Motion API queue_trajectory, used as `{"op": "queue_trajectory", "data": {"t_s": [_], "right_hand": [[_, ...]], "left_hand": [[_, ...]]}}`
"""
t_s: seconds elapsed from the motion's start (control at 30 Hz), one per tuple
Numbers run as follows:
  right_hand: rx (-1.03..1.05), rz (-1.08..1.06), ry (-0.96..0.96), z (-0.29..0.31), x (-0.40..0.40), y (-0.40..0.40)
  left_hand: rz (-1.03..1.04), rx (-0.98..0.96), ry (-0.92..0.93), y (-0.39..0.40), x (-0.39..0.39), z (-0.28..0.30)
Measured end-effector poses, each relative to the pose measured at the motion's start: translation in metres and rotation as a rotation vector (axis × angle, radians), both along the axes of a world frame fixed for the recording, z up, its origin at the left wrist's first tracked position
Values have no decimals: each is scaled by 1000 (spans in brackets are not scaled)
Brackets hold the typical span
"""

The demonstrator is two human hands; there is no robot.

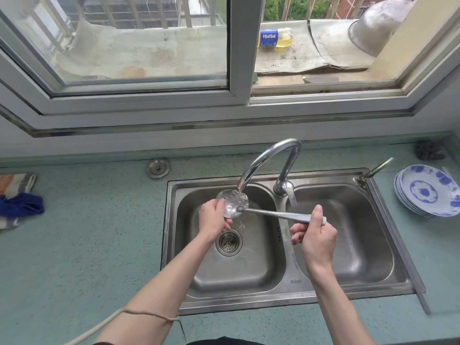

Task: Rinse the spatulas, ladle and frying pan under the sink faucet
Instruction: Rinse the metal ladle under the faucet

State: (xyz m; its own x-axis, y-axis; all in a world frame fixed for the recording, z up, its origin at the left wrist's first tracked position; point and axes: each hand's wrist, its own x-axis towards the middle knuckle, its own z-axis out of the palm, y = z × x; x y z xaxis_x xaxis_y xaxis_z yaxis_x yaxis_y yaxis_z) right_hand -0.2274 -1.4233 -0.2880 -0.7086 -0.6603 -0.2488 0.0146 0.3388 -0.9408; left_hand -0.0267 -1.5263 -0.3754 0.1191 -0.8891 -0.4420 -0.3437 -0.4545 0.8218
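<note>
Green speckled bench (pixel 104 220) under a window, double sink (pixel 293 292), one stack of blue plates (pixel 428 191). Left hand (pixel 214 217) cups the ladle (pixel 234 204) bowl under the running faucet (pixel 268 155); right hand (pixel 317 239) grips its handle.

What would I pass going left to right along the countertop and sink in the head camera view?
Folded cloths → round metal cap → left hand → ladle → right hand → stack of blue-patterned plates.

We see white-framed sliding window (pixel 234 46) in daylight, speckled pale-green stone countertop (pixel 99 232), stacked blue-and-white patterned plates (pixel 428 192), crumpled blue cloth (pixel 21 205).
</note>
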Motion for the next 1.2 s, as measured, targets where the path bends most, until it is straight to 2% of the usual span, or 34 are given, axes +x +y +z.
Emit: {"op": "queue_trajectory", "data": {"t_s": [0.07, 0.13, 0.27, 0.4, 0.6, 0.73, 0.87, 1.1, 1.2], "right_hand": [[-10, 2, -10, 0, -1, -1], [-15, 7, -19, 0, -2, -2], [-41, 41, -56, -1, -3, -4], [-63, 191, -149, -9, -8, -2], [117, 384, -262, -26, -29, 9], [220, 425, -242, -48, -39, 13], [207, 392, -190, -58, -41, 14], [84, 366, -365, -66, -42, 12], [68, 391, -379, -69, -44, 11]], "left_hand": [[-51, -31, -152, -3, 0, -1], [-48, -15, -199, -6, 0, 1], [97, 133, 128, -9, -3, 7], [232, 210, 321, -10, -10, 4], [452, 289, 701, -15, -10, 8], [545, 347, 939, -20, -15, 23], [637, 386, 1161, -24, -16, 30], [458, 391, 1193, -33, -15, 45], [470, 392, 1155, -36, -16, 49]]}}
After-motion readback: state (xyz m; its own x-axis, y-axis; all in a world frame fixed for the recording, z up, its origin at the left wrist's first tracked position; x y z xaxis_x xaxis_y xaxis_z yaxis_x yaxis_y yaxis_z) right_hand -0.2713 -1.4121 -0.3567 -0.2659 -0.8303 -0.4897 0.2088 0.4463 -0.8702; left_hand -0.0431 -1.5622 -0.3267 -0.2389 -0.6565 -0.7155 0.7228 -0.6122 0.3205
